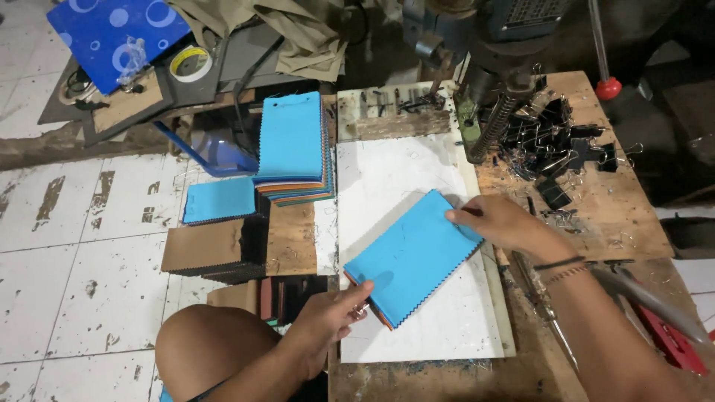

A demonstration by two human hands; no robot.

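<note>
Item: blue fabric swatch stack [412, 255], pinked edges, lying aslant on the white board [462, 320] of our workbench. Our left hand [331, 316] pinches its lower corner, thumb on top; our right hand [497, 222] presses fingers flat on its upper right edge. Nearby: taller swatch pile [292, 145] to the left; black binder clips [555, 149] heaped beside the drill press [491, 45]

Wooden bench [596, 216]: white board [417, 313], binder clips [555, 141].
</note>
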